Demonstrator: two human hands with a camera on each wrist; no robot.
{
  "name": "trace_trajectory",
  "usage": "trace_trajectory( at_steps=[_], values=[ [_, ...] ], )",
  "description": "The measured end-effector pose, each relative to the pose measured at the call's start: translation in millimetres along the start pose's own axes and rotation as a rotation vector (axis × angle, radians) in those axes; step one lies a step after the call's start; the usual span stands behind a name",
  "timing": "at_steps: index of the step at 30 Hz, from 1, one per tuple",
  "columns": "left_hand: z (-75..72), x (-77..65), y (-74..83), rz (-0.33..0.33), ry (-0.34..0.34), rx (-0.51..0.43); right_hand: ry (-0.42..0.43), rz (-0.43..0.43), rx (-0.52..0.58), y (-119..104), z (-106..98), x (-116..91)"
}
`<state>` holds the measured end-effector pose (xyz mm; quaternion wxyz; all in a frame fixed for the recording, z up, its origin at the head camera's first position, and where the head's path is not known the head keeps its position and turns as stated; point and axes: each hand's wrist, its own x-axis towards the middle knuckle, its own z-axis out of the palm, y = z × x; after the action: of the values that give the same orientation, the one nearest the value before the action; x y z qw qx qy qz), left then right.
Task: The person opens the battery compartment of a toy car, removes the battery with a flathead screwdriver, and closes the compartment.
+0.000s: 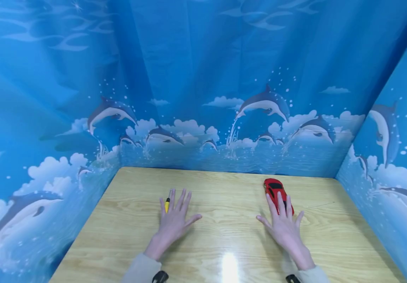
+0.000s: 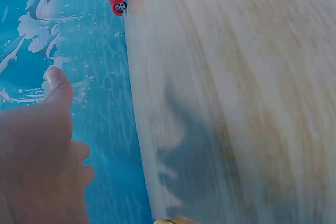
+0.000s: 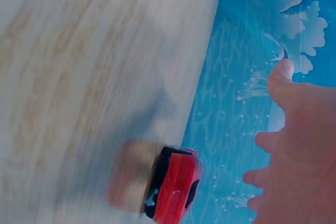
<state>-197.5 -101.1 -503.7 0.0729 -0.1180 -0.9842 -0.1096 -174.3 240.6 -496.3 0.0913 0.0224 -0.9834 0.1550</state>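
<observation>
My left hand (image 1: 173, 221) is spread out above the table, fingers straight, holding nothing. Beyond and partly behind its fingers lies a small tool with a yellow and black handle (image 1: 167, 205) and a thin shaft, which looks like a screwdriver. On the right, a red toy car (image 1: 273, 184) stands on the table. My right hand (image 1: 285, 228) hovers on the near side of it, fingers extended and hiding part of the car from the head camera. The right wrist view shows the car (image 3: 178, 190) apart from the right hand (image 3: 302, 145).
The wooden table (image 1: 224, 220) has a blue dolphin-print curtain (image 1: 196, 98) along its back and both sides. Dark straps (image 1: 160, 276) sit around the wrists. A bright light reflection (image 1: 230, 267) lies on the near part of the tabletop.
</observation>
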Motion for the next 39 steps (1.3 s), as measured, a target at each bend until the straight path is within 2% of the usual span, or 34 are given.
trace_trajectory(
  at_steps=[6,11,17,20,24,28,34,39],
  values=[
    [-4.2,9.5,4.9,0.039,0.023,-0.001,0.037,-0.009,0.014,5.4,-7.3,5.0],
    [-11.2,23.3,15.2,0.076,0.045,-0.038,0.133,-0.043,0.059,13.4,-19.3,12.3],
    [-21.3,44.6,39.2,0.087,0.004,-0.081,0.284,-0.134,0.062,31.0,-37.4,26.8],
    [-26.5,56.5,56.0,0.120,0.011,-0.119,0.313,-0.186,0.039,42.2,-45.5,34.0],
    [-28.8,71.0,79.3,0.174,0.028,-0.134,0.280,-0.239,0.021,56.1,-51.8,42.5],
    [-24.1,83.4,102.7,0.211,0.002,-0.138,0.212,-0.279,0.016,68.6,-50.6,49.4],
    [-1.1,97.8,135.3,0.266,-0.017,-0.138,0.083,-0.296,-0.053,88.6,-33.4,55.9],
    [24.0,106.1,160.3,0.296,-0.054,-0.125,0.026,-0.291,-0.114,98.8,-22.2,56.4]
  ],
)
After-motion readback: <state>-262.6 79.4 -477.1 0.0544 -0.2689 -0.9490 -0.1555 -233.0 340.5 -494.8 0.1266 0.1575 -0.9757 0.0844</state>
